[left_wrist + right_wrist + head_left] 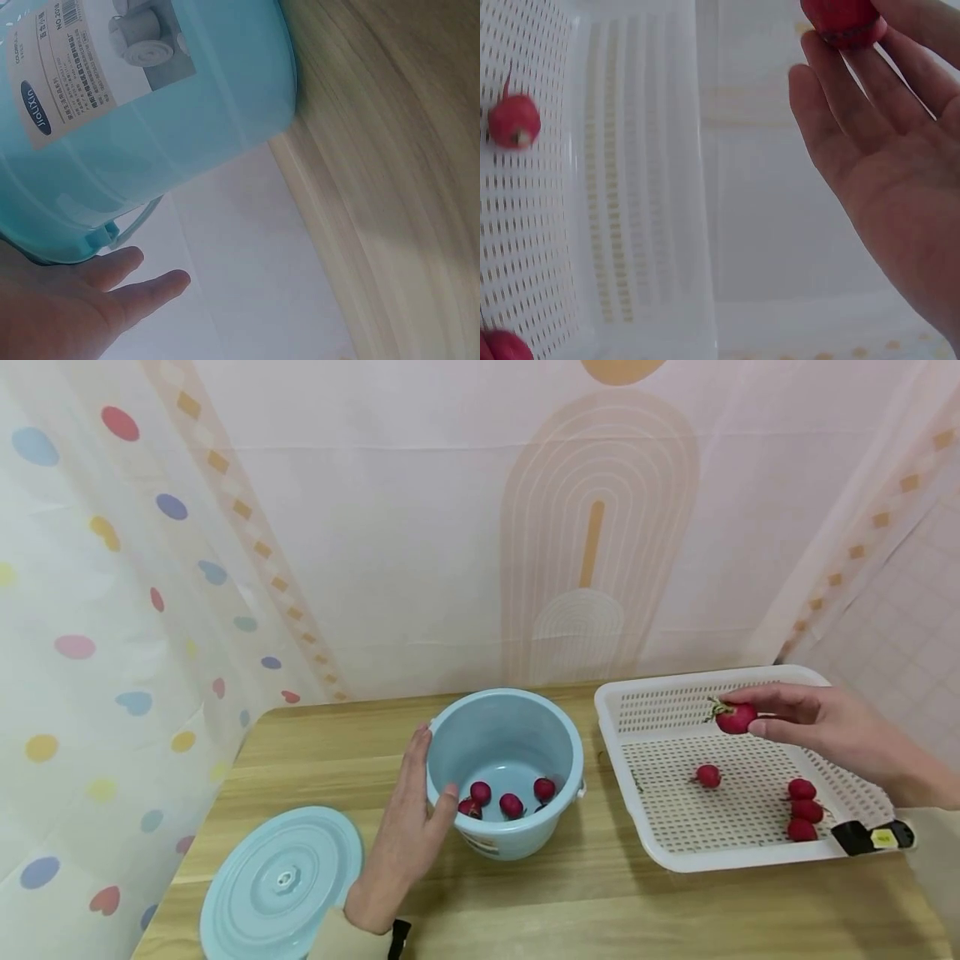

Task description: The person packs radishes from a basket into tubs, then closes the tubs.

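Observation:
Between fingertips and thumb, my right hand [840, 727] pinches a red radish [736, 718] with green stem bits, raised over the white basket [652, 843]. In the right wrist view the same radish [844, 19] is cut off by the top edge. My left hand [408, 827] rests against the left side of a light blue bucket [502, 706], fingers extended and thumb near the rim. Several radishes [512, 806] lie on the bucket's floor. In the basket sit a lone radish [707, 776] and a row of three [806, 811] near its right side.
A round blue lid [285, 877] lies flat on the wooden table [525, 910], left of my left forearm. The bucket's handle [139, 221] hangs by its side. A patterned curtain [420, 527] rises behind the table's back edge.

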Tool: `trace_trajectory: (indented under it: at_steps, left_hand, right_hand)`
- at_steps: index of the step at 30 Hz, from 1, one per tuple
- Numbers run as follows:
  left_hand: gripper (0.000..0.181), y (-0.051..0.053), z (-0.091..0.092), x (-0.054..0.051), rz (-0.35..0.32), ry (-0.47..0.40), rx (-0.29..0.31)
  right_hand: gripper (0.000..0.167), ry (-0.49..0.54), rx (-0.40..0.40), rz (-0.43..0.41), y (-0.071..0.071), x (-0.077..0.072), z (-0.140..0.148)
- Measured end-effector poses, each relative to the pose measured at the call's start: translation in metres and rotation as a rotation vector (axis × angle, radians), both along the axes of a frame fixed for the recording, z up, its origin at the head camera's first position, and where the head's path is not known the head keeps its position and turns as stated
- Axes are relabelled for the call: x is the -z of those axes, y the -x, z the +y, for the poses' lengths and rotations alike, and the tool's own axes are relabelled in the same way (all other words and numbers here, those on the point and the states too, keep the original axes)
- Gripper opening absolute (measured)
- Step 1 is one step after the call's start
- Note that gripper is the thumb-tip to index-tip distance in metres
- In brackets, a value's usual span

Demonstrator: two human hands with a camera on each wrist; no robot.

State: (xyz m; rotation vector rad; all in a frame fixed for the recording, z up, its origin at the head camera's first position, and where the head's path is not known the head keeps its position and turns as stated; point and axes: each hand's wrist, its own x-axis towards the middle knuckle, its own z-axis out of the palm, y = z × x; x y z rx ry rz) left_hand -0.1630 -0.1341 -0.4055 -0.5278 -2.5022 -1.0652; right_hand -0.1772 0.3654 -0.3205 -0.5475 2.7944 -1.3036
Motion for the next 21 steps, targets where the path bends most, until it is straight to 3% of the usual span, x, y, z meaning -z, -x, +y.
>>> trace_trajectory:
  at_steps: [9, 14, 21]
  left_hand:
    - [0.076, -0.003, -0.001, -0.002, -0.003, 0.044, -0.016]
    - [0.076, -0.002, 0.000, -0.005, 0.000, 0.062, -0.020]
    - [0.076, -0.005, 0.000, -0.005, 0.004, 0.064, -0.036]
  right_hand:
    - [0.038, 0.118, 0.130, 0.037, -0.022, 0.004, -0.036]
    - [0.036, 0.203, 0.180, 0.114, -0.033, 0.003, -0.058]
    - [0.037, 0.497, 0.180, 0.233, -0.038, 0.006, -0.094]
